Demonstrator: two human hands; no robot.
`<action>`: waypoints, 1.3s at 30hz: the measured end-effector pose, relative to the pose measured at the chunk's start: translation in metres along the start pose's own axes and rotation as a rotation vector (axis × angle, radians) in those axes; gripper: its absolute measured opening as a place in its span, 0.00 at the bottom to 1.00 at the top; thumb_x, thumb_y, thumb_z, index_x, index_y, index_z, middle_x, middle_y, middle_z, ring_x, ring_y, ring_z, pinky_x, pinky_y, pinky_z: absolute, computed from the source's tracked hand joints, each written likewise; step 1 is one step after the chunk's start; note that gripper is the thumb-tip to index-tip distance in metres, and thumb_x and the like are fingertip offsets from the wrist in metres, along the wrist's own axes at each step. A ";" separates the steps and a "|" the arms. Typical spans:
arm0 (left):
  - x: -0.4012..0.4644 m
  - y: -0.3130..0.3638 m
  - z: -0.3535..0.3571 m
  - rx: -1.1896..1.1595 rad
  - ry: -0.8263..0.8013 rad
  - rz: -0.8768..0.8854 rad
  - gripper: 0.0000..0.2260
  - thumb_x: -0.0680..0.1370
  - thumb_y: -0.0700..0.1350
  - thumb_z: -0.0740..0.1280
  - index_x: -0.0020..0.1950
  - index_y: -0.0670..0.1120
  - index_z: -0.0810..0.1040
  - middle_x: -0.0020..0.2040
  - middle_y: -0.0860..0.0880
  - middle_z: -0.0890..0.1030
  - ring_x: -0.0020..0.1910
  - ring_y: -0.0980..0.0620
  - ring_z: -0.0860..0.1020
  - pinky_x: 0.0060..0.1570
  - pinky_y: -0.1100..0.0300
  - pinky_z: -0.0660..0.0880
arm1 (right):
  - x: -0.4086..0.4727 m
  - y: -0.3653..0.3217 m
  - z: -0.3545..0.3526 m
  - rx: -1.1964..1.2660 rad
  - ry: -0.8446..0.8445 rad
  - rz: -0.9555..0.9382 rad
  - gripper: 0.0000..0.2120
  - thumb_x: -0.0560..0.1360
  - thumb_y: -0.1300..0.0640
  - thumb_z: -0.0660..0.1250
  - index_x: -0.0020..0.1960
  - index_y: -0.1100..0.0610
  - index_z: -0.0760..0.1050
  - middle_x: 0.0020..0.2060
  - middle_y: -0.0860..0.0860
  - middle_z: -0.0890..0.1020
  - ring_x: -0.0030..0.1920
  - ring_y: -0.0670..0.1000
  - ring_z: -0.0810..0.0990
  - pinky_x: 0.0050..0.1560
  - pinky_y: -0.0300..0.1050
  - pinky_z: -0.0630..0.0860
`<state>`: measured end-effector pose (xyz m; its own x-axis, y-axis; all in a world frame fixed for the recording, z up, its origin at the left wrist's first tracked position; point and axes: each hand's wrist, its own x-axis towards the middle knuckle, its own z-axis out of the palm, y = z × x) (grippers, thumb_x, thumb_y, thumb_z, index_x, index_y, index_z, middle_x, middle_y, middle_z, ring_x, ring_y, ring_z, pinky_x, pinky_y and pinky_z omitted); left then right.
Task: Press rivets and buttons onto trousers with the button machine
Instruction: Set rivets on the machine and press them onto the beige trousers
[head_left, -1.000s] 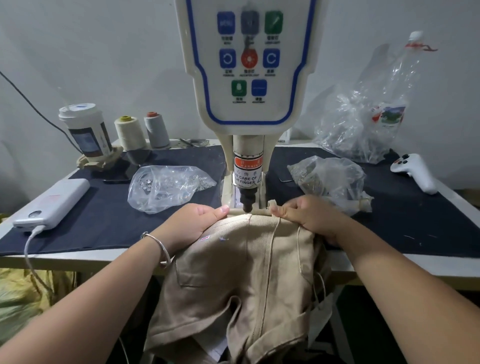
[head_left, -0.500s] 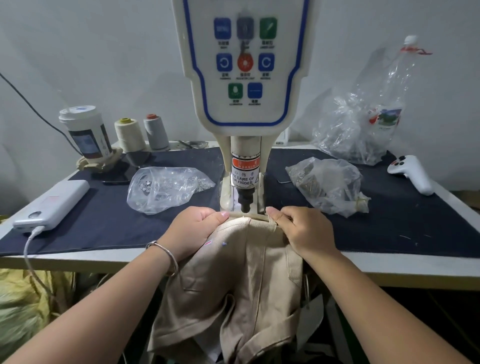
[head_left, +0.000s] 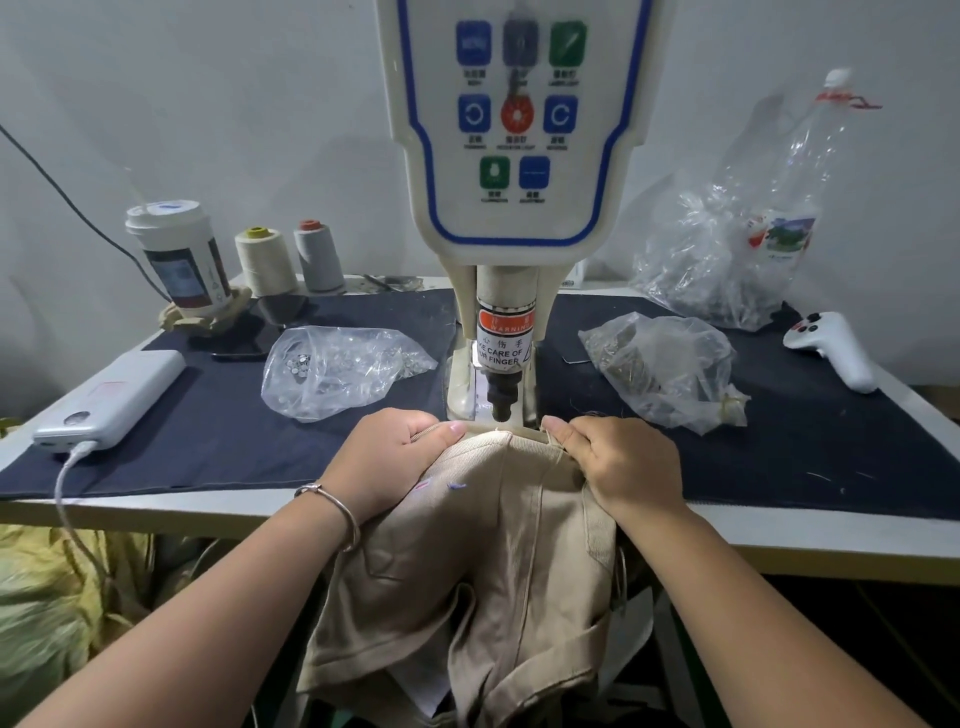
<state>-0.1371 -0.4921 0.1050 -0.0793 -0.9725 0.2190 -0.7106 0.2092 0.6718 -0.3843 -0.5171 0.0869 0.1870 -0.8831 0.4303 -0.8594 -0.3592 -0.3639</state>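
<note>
The beige cotton trousers (head_left: 498, 545) hang over the front edge of the table (head_left: 831, 540), with only the waistband lifted onto it, just in front of the black punch (head_left: 503, 402) of the cream-and-blue button machine (head_left: 519, 156). The left hand (head_left: 387, 462) grips the waistband from the left, its fingers curled round the folded edge with the thumb on top. The right hand (head_left: 621, 465) pinches the band from the right, with the thumb flat along the upper edge and the fingers tucked under the cloth. Between the two thumbs the band is pulled taut, and its top edge lies just short of the punch and does not sit under it.

No rivet or button shows on the visible cloth; two small chalk marks, one pink and one blue (head_left: 457, 486), sit beside the left hand and seem to flag spots not yet pressed. I judge the work on this garment to be at an early step: the band is being lined up and the press has yet to fall here. Whether a fastener is loaded in the die cannot be told.

The clear plastic bag of silvery fasteners (head_left: 337, 371) lies left of the machine and the clear bag of darker metal parts (head_left: 665, 371) to its right, both well filled, which suggests much remains.
</note>
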 end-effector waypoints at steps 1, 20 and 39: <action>0.001 0.000 0.000 -0.014 -0.012 -0.006 0.24 0.79 0.53 0.66 0.29 0.43 0.63 0.26 0.53 0.62 0.28 0.55 0.61 0.33 0.56 0.61 | 0.000 0.000 0.000 0.005 -0.002 0.010 0.28 0.78 0.37 0.55 0.27 0.55 0.60 0.22 0.50 0.67 0.27 0.52 0.70 0.31 0.50 0.67; -0.004 0.011 0.008 0.285 0.020 -0.065 0.27 0.80 0.61 0.60 0.27 0.46 0.64 0.27 0.51 0.71 0.33 0.51 0.70 0.31 0.56 0.63 | 0.013 -0.021 -0.014 -0.318 -0.315 0.010 0.24 0.82 0.40 0.49 0.33 0.53 0.62 0.30 0.48 0.70 0.36 0.53 0.73 0.33 0.45 0.61; -0.003 0.012 0.010 0.344 0.025 -0.053 0.27 0.81 0.60 0.57 0.28 0.45 0.65 0.27 0.49 0.72 0.33 0.50 0.71 0.30 0.56 0.62 | 0.013 -0.021 -0.011 -0.371 -0.315 0.040 0.25 0.82 0.40 0.47 0.32 0.52 0.61 0.29 0.47 0.69 0.34 0.51 0.70 0.33 0.45 0.62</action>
<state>-0.1525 -0.4877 0.1051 -0.0224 -0.9774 0.2101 -0.9076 0.1080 0.4056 -0.3693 -0.5177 0.1092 0.2361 -0.9630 0.1298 -0.9698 -0.2420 -0.0311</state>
